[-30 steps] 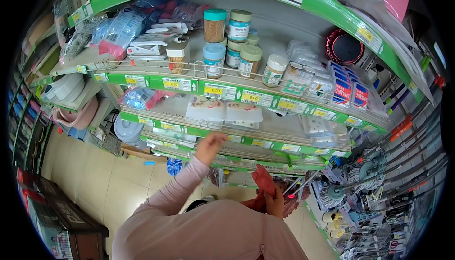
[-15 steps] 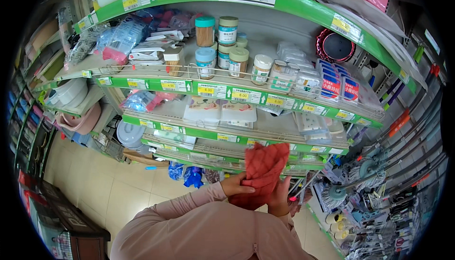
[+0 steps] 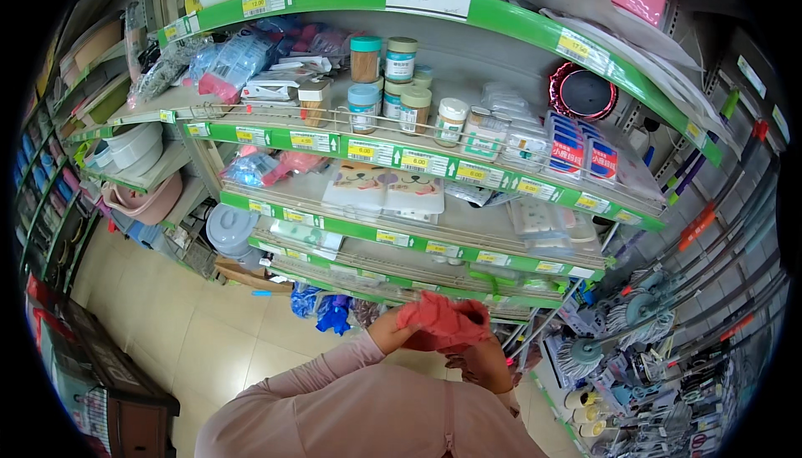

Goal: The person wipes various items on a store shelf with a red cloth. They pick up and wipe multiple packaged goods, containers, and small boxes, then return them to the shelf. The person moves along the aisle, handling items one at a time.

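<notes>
A red cloth [image 3: 443,322] with darker lines is bunched up in front of my chest, just before the lower shelf edges. My left hand [image 3: 389,332] grips its left side, with the fingers mostly tucked under the folds. At the cloth's right side, my right hand [image 3: 486,363] holds on from below; its fingertips are hidden behind the fabric. The cloth hangs in the air between both hands, apart from the shelves.
A green-edged shelf unit [image 3: 401,157] stands ahead, with toothpick jars [image 3: 365,61], blue-and-red boxes [image 3: 565,145] and a black round item with a shiny red rim [image 3: 587,93]. Mops [image 3: 579,356] hang at right. A lidded grey-blue bucket [image 3: 231,228] stands at left. Blue bags [image 3: 334,312] hang low.
The cloth was held up tall and folded; now it is lower and bunched into a wider bundle. My right hand has dropped and turned under it. The view has shifted slightly.
</notes>
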